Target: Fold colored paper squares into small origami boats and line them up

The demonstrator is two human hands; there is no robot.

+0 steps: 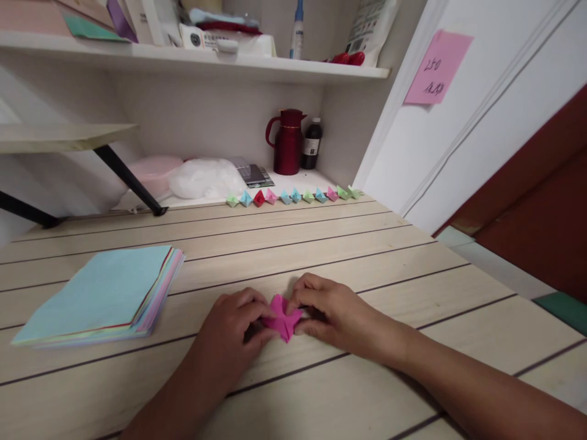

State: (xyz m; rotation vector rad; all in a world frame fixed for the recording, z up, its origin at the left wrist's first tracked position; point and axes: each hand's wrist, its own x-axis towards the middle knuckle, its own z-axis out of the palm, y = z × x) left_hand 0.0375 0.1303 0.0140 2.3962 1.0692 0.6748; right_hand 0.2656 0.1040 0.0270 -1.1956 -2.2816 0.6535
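Between my hands is a bright pink piece of folded paper (286,324), star-like in outline, low over the wooden table. My left hand (241,321) pinches its left side with thumb and fingers. On the opposite side, my right hand (321,305) grips the right edge, its thumb and fingertips pressed to the paper. Part of each edge is hidden behind the fingers. To the left lies a stack of coloured paper (103,290), a light blue sheet on top.
A row of small folded paper pieces (296,195) lines the table's (389,269) far edge. Behind it stand a red jug (288,143) and a dark bottle (312,145), beside a white plastic bag (206,178). A black-legged raised shelf (64,135) is at left.
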